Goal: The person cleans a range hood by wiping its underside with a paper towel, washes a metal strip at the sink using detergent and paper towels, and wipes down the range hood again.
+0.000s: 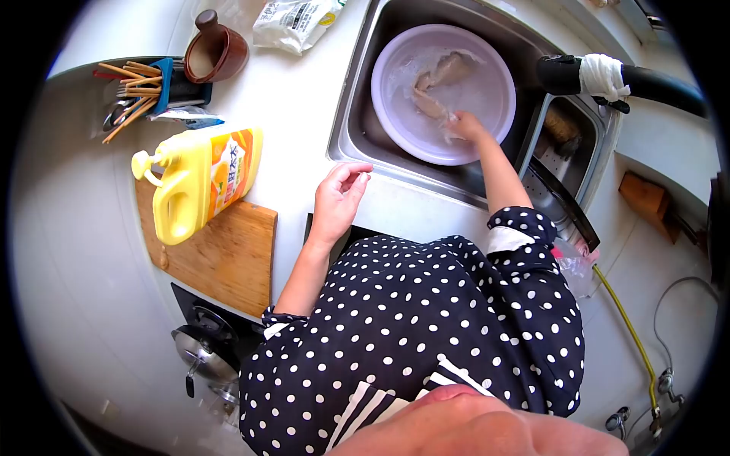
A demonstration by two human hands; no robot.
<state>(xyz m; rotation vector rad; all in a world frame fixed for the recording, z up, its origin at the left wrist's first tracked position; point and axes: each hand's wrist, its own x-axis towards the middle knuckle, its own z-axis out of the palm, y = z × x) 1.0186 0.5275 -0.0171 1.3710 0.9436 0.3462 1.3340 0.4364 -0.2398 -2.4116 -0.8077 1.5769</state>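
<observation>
A lilac plastic basin of cloudy water sits in the steel sink. Inside it lies a pale, twisted, wet cloth-like piece, partly under water. My right hand reaches into the basin from the near right side, its fingers closed at the lower end of that piece. The fingertips are partly hidden by water. My left hand hovers over the counter at the sink's near left corner. Its fingers are loosely bent, with a gap to the thumb, and nothing shows in them.
A yellow pump jug stands by a wooden cutting board on the left. Behind are a chopstick holder, a brown mortar and a white packet. The black tap and a smaller sink with a brown brush-like object are right.
</observation>
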